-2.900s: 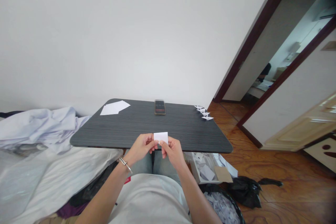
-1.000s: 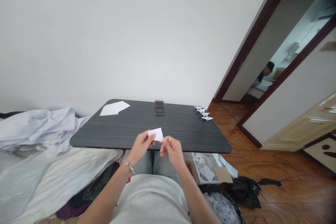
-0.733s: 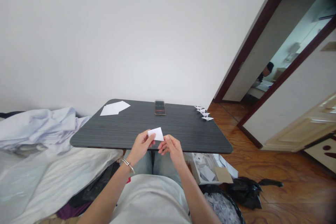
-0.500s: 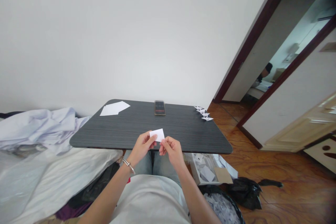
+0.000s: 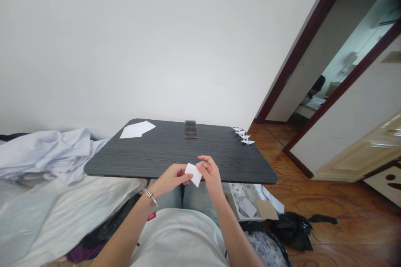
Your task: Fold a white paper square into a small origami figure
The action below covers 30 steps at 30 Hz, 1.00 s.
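A small folded piece of white paper (image 5: 194, 175) is held between my two hands, over the near edge of the dark table (image 5: 169, 150). My left hand (image 5: 176, 177) pinches its left side, thumb on top. At its upper right corner, the thumb and a finger of my right hand (image 5: 209, 172) pinch the paper, with the index finger raised. Several white folded paper birds (image 5: 242, 134) stand in a row near the table's right edge. Flat white paper sheets (image 5: 136, 129) lie at the far left of the table.
A phone (image 5: 191, 129) lies at the table's back, near the wall. Right of my legs are a box of papers (image 5: 246, 206), a bin of paper scraps (image 5: 266, 246) and a black plastic bag (image 5: 293, 227). White cloth (image 5: 62, 150) is heaped to the left. Another person is partly visible through the doorway.
The paper has turned, one corner now pointing down, and has come slightly closer to me. My right hand has shifted from its lower right corner to its upper right, index finger lifted.
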Motion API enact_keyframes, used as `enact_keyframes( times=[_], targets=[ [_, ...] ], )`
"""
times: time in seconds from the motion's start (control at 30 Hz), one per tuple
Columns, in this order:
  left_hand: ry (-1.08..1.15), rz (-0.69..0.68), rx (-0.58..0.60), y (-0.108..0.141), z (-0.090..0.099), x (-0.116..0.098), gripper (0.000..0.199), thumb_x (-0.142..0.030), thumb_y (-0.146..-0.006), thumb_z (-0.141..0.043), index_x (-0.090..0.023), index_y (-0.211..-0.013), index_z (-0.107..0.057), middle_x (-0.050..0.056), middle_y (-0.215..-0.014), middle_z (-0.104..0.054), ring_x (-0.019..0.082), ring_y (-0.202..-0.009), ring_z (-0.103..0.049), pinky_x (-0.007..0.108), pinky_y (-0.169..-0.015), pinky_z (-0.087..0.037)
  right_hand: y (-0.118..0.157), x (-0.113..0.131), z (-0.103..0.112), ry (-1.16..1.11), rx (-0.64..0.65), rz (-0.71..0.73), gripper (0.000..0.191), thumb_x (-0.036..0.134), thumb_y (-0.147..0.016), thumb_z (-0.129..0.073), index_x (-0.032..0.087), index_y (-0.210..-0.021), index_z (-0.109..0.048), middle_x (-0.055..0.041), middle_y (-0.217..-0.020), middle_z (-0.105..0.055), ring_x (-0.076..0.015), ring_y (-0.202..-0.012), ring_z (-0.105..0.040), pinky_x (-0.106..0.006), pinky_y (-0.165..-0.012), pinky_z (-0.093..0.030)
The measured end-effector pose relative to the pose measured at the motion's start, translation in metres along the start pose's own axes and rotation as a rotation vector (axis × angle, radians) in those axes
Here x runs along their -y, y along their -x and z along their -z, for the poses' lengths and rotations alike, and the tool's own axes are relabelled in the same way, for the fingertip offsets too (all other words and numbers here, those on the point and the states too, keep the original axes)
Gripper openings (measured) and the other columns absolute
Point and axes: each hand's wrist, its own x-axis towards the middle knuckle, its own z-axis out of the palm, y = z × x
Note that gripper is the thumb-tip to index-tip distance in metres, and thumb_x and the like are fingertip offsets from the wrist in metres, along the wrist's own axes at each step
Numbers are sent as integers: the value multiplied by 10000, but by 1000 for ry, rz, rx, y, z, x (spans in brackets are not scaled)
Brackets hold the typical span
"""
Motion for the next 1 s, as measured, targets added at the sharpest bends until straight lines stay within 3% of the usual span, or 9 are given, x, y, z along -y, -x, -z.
enact_keyframes(
  times=[0.17,0.33,0.4,0.5,0.67,0.83,1.0],
  targets=[
    [61,-36,-208,-3,1,3,249,-337,-698,-589,-129,-606,-488,-49,-524,-472,64,-486,-416,174,-478,-318,0,-2,2,2,18,14,258,249,-682,-616,197,-896,-483,77,-548,-494,-70,-432,-466,-155,-385,-378],
    [108,-63,-348,-3,3,0,242,-343,-688,-605,-129,-660,-495,-58,-510,-469,47,-442,-379,161,-425,-248,4,-2,1,28,111,23,132,206,-698,-604,198,-793,-513,53,-595,-530,-77,-495,-516,-148,-407,-395],
    [134,-58,-358,-3,2,-2,245,-341,-678,-616,-128,-667,-495,-52,-517,-486,47,-446,-388,161,-426,-253,5,-1,2,68,162,44,44,216,-740,-556,187,-772,-560,29,-617,-543,-85,-531,-527,-157,-431,-416],
    [165,-48,-369,-2,1,-4,253,-338,-659,-635,-127,-667,-495,-49,-523,-493,46,-450,-398,159,-427,-261,5,0,5,139,222,110,159,227,-791,-476,190,-793,-630,-1,-672,-543,-104,-599,-535,-179,-466,-446],
    [201,-33,-320,-2,-1,-7,256,-337,-653,-643,-124,-671,-501,-53,-506,-481,43,-433,-392,160,-423,-270,6,2,9,280,269,212,137,162,-733,-553,212,-796,-664,-10,-732,-539,-115,-621,-528,-200,-499,-453],
    [244,-91,-300,-2,-4,-9,260,-295,-666,-647,-146,-804,-484,-84,-483,-436,44,-416,-388,157,-426,-287,6,4,8,322,243,309,92,143,-669,-639,209,-726,-671,-12,-696,-569,-132,-644,-535,-210,-526,-433],
    [224,-166,-304,-3,-8,-6,230,-283,-696,-623,-152,-805,-469,-90,-481,-417,37,-412,-373,151,-427,-281,6,1,6,309,182,325,45,173,-648,-663,212,-665,-675,0,-648,-539,-128,-606,-513,-223,-526,-417]
  ],
)
